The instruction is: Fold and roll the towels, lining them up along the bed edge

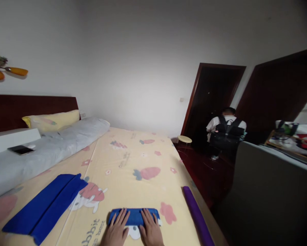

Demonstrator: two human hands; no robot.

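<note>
On the bed lies a small folded blue cloth (pixel 135 216), a narrow strip set crosswise in front of me. My left hand (pixel 117 227) rests flat on its left part, fingers stretched out. Over its right part, my right hand (pixel 150 227) presses flat in the same way, fingers spread forward. Both palms come down on the near side of the cloth. To the left, a larger blue cloth (pixel 45 206), folded lengthwise, lies at a slant. Near the bed's right edge is a long purple roll (pixel 197 215), apart from my hands.
The bed sheet (pixel 127 153) is pale yellow with printed carrots and rabbits. A grey bedding roll (pixel 73 138) with a dark tablet-like device (pixel 20 149) on it runs along the headboard (pixel 32 106). A stool (pixel 184 139), a person with a backpack (pixel 226 131) and a dark panel (pixel 268 191) are on the right.
</note>
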